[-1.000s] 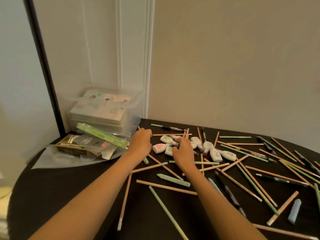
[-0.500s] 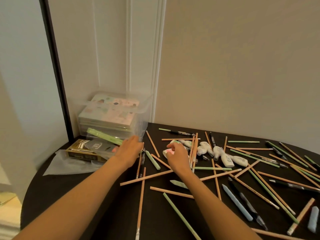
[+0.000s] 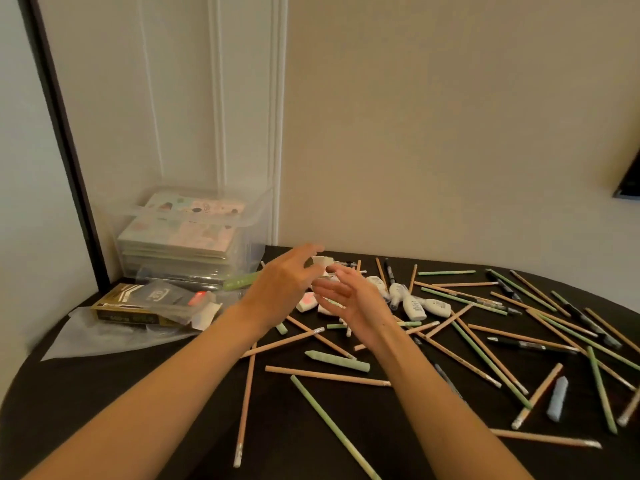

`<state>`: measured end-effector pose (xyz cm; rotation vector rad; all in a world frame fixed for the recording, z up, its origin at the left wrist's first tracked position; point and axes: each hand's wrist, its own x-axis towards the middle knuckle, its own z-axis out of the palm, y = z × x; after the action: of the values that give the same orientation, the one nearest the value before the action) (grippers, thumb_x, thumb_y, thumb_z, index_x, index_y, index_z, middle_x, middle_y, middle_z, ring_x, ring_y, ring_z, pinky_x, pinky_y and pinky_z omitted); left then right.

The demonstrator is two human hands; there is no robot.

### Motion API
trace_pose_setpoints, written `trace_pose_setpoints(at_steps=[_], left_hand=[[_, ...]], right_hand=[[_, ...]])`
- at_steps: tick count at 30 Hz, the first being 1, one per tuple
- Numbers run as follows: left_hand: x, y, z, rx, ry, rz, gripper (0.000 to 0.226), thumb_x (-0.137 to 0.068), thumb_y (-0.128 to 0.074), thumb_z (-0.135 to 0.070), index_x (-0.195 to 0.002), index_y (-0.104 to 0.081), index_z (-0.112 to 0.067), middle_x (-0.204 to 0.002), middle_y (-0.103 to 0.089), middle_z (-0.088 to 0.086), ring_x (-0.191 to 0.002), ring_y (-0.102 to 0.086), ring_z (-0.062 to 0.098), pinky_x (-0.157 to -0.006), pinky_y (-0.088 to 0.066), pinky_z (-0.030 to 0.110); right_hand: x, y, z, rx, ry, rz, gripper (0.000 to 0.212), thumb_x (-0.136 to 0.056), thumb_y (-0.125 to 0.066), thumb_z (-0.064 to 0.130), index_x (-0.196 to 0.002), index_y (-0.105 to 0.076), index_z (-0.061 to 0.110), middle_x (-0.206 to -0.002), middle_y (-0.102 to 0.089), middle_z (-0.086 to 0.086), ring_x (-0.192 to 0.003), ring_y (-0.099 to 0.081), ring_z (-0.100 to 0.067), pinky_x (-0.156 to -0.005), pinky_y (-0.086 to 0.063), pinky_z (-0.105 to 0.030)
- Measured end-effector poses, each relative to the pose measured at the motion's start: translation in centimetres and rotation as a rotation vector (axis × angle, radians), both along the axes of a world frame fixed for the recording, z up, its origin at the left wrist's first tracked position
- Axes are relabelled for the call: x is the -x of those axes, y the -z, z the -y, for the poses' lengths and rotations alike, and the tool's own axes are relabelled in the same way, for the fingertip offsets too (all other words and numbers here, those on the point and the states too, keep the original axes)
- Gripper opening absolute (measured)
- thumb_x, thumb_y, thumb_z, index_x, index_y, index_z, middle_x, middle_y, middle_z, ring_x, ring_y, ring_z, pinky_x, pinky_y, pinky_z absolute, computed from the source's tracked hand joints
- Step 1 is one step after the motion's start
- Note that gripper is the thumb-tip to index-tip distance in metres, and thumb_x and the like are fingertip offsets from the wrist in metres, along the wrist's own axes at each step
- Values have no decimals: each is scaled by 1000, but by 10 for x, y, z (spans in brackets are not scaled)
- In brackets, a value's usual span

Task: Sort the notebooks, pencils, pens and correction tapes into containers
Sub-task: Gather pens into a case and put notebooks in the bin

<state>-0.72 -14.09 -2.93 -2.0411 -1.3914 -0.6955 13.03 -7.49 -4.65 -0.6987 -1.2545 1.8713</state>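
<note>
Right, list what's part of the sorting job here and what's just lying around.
Job: notebooks in the clear container, pencils, pens, correction tapes.
Lying about: gold box, plastic bag, dark object on the wall.

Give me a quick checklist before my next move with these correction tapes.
1. Left hand holding the white correction tape securely: cannot tell, blurred.
2. Right hand free: ok, fingers spread, empty.
3. Notebooks in clear container: ok.
4. Separate container for tapes in view: not ok, none shows.
5. Other tapes sorted: not ok, lying on the table.
</note>
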Motion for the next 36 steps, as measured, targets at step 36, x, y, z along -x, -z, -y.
trace_pose_setpoints(at_steps=[36], left_hand=[[-71,10,16,561,95,244,48,-99,-30,-43,-145,-27,-30,-150,-28,-7,-140,-17,9,-115,-17,32]], right_hand=[[-95,6,12,-161,7,87,14,-90,-55,5,-94,-68,5,-95,-70,-9,-91,-67,-20,-79,-55,-30]])
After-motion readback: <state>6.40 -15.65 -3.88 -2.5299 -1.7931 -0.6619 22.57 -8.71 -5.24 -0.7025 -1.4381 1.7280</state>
